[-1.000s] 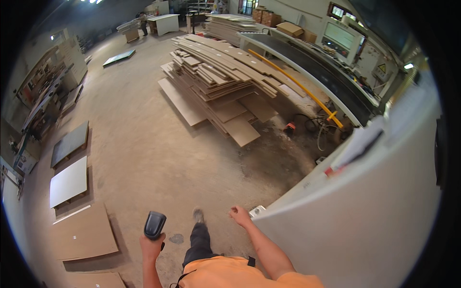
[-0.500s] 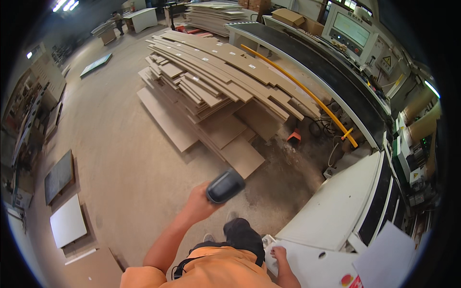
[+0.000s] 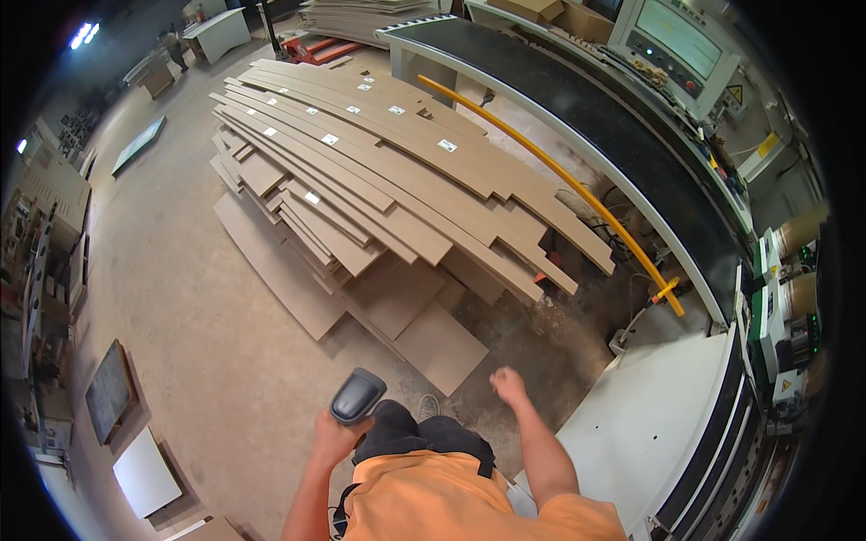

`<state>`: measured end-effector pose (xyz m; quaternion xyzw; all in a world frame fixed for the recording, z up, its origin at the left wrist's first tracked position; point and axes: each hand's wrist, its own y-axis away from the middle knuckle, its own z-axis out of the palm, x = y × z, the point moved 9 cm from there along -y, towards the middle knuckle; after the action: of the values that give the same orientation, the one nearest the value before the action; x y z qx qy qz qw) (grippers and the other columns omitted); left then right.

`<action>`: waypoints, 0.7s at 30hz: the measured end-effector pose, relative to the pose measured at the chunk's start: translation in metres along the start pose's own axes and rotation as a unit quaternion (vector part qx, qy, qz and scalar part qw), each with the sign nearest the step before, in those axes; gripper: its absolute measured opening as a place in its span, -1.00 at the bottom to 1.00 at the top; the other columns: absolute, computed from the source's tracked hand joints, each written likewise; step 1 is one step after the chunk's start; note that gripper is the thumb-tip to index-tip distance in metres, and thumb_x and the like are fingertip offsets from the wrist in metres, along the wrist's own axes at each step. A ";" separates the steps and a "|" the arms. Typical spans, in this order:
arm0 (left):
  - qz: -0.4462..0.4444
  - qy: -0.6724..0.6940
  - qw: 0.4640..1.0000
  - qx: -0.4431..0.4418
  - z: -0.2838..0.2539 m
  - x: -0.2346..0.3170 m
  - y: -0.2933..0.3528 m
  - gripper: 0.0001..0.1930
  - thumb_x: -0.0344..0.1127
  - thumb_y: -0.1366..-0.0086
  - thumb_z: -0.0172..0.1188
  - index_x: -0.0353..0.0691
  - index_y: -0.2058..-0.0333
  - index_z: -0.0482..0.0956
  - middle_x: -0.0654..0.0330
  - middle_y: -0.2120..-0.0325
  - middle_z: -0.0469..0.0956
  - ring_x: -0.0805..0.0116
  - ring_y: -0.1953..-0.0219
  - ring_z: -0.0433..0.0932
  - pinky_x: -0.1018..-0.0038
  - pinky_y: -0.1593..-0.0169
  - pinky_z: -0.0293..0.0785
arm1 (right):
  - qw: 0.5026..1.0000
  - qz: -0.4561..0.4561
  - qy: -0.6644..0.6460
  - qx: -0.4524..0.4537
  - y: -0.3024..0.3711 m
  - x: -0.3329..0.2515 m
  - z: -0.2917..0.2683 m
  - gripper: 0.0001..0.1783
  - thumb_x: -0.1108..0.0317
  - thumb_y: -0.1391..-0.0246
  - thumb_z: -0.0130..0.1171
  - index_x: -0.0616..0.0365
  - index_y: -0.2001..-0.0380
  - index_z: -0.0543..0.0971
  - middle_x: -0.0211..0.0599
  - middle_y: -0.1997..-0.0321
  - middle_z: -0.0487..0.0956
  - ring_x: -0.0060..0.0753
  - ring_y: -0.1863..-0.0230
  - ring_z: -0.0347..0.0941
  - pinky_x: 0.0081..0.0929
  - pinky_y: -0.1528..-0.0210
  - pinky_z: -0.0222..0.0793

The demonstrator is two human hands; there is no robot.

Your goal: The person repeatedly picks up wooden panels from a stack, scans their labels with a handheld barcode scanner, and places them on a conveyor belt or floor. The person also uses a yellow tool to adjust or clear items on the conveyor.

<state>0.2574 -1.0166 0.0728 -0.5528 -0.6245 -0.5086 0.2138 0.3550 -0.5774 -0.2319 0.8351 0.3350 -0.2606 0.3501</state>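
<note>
In my left hand (image 3: 339,435), low in front of my body, is a black handheld barcode scanner (image 3: 358,396) with a rounded head. My fingers wrap its lower part, which is mostly hidden. My right hand (image 3: 508,384) hangs over the floor on the right, its fingers curled, and nothing shows in them. Ahead lies a large stack of brown boards (image 3: 361,176), cut in long strips and uneven in length. Several carry white labels (image 3: 330,140). The nearest board (image 3: 442,350) sticks out low toward my feet, between and beyond my hands.
On the right runs a machine with a black conveyor (image 3: 577,99), a white cover (image 3: 622,433) and a control screen (image 3: 678,36). A yellow bar (image 3: 559,171) borders it. Cables lie beneath. At left, a dark panel (image 3: 112,389) and a white panel (image 3: 147,473) rest near the floor.
I have come closer to the board stack. My left hand has drawn back and left with the scanner. My right hand has left the white machine cover and swung forward.
</note>
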 end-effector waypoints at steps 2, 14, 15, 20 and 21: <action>0.010 0.003 1.000 0.021 -0.004 0.017 -0.042 -0.82 -0.38 -0.01 0.40 -0.35 0.48 0.60 0.23 0.62 0.60 0.51 0.56 0.53 0.43 0.42 0.46 | 0.999 -0.045 -0.016 0.000 -0.052 -0.091 -0.024 -0.60 0.13 -0.03 0.31 0.21 0.16 0.60 0.02 0.23 0.67 0.05 0.14 0.62 -0.16 0.05 0.49; -0.064 -0.013 0.991 -0.117 0.013 0.075 -0.261 -0.78 -0.30 -0.01 0.39 -0.34 0.46 0.61 0.21 0.61 0.61 0.48 0.55 0.55 0.42 0.39 0.49 | 0.942 -0.219 0.212 0.142 -0.227 -0.386 -0.094 -0.49 0.36 -0.06 0.24 0.25 -0.09 0.44 0.03 -0.14 0.45 0.12 -0.17 0.37 -0.08 -0.19 0.35; -0.069 -0.012 0.990 -0.119 0.009 0.071 -0.273 -0.77 -0.29 -0.02 0.38 -0.35 0.47 0.60 0.19 0.64 0.60 0.46 0.59 0.55 0.42 0.43 0.49 | 0.934 -0.234 0.228 0.148 -0.251 -0.397 -0.094 -0.45 0.34 -0.06 0.24 0.24 -0.13 0.42 0.03 -0.20 0.41 0.13 -0.22 0.33 -0.09 -0.24 0.32; -0.135 -0.035 0.986 -0.096 -0.011 0.031 -0.313 -0.77 -0.28 -0.03 0.38 -0.34 0.42 0.68 0.14 0.65 0.63 0.43 0.58 0.63 0.44 0.43 0.53 | 0.908 -0.198 0.343 0.136 -0.340 -0.422 -0.064 -0.29 0.32 -0.06 0.27 0.16 -0.29 0.32 -0.02 -0.41 0.25 0.10 -0.39 0.17 -0.07 -0.40 0.16; -0.141 -0.030 0.986 -0.083 -0.015 0.024 -0.318 -0.76 -0.26 -0.03 0.39 -0.35 0.42 0.68 0.13 0.63 0.64 0.41 0.58 0.63 0.42 0.41 0.54 | 0.905 -0.189 0.364 0.114 -0.349 -0.423 -0.055 -0.27 0.31 -0.07 0.27 0.15 -0.31 0.30 -0.03 -0.43 0.23 0.09 -0.40 0.15 -0.06 -0.42 0.14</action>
<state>-0.0427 -0.9772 -0.0281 -0.4902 -0.6578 -0.5670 0.0741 -0.1638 -0.5099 -0.0576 0.8272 0.5585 -0.0360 0.0502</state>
